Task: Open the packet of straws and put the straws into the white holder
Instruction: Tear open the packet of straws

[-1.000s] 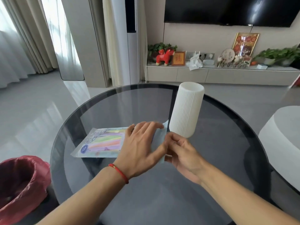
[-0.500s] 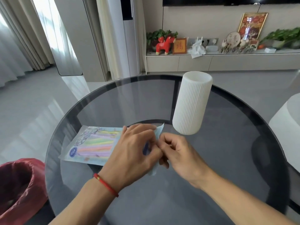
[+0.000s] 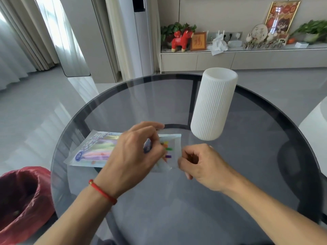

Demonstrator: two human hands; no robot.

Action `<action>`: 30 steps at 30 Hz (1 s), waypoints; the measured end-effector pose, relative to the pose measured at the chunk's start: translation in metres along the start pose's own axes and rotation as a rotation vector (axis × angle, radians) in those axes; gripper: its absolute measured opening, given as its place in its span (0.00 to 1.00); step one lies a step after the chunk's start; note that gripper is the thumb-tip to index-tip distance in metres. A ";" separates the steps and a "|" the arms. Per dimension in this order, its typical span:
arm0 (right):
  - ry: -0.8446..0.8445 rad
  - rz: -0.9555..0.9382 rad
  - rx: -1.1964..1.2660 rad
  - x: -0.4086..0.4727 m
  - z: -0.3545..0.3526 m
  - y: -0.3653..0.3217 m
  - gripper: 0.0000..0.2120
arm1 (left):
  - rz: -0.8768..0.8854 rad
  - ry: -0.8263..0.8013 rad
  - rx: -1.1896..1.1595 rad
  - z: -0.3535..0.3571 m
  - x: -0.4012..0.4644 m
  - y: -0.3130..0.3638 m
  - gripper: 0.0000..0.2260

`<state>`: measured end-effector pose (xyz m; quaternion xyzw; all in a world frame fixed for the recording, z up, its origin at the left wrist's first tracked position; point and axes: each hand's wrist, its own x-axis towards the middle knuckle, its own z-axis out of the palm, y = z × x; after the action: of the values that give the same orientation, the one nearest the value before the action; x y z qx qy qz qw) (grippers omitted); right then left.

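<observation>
The packet of straws [image 3: 95,151] lies flat on the round glass table [image 3: 265,156], its printed end to the left. My left hand [image 3: 134,156] presses on the packet's right part and pinches the film there. My right hand [image 3: 200,161] pinches the packet's right edge, and the film is pulled apart between the two hands. Coloured straw tips [image 3: 167,149] show in the gap. The white ribbed holder [image 3: 212,106] stands upright just beyond my right hand, apart from it.
A red bin bag [image 3: 21,200] sits on the floor at the lower left, beside the table. A pale seat [image 3: 315,131] is at the right edge. A low cabinet [image 3: 230,59] with ornaments runs along the far wall.
My hands have drawn apart, the right one moving right with the packet's edge. The packet's end has opened and straw tips now show. The view has tilted down and closer.
</observation>
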<state>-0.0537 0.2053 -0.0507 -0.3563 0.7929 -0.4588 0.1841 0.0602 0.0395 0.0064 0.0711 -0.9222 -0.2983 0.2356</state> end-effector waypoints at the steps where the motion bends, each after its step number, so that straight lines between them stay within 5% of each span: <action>1: 0.027 0.026 -0.058 0.000 -0.001 0.002 0.17 | 0.006 -0.011 0.008 -0.001 0.000 -0.001 0.07; 3: 0.190 -0.014 -0.149 0.000 -0.002 -0.002 0.08 | 0.012 -0.048 0.021 0.003 -0.001 0.000 0.06; 6: 0.329 -0.280 -0.333 -0.001 0.002 -0.013 0.18 | 0.043 -0.091 -0.001 0.014 -0.006 0.004 0.06; 9: 0.424 -0.586 -0.476 0.002 0.004 -0.014 0.06 | 0.121 -0.191 -0.034 0.015 -0.005 -0.001 0.07; 11: 0.511 -0.632 -0.465 0.006 0.002 -0.010 0.04 | 0.149 -0.329 0.009 0.010 -0.004 -0.010 0.22; 13: 0.554 -0.590 -0.400 0.006 0.001 -0.005 0.06 | 0.157 -0.457 0.160 0.004 -0.002 -0.023 0.44; 15: 0.571 -0.543 -0.355 0.004 0.002 -0.003 0.06 | 0.149 -0.507 0.292 0.005 0.003 -0.034 0.52; 20: 0.556 -0.317 -0.133 0.006 -0.001 0.000 0.06 | 0.150 -0.268 0.280 0.012 0.018 -0.054 0.37; 22: 0.366 -0.216 0.016 0.003 0.000 0.004 0.03 | 0.132 -0.250 0.244 0.010 0.018 -0.061 0.36; 26: -0.058 -0.057 0.163 0.002 0.014 0.004 0.13 | 0.142 -0.236 0.219 0.008 0.015 -0.066 0.36; 30: 0.055 -0.037 0.245 0.012 0.020 0.008 0.07 | 0.106 -0.235 0.199 0.009 0.012 -0.069 0.37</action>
<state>-0.0523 0.1871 -0.0673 -0.3329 0.7289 -0.5652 0.1960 0.0450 -0.0155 -0.0353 0.0099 -0.9709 -0.1989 0.1332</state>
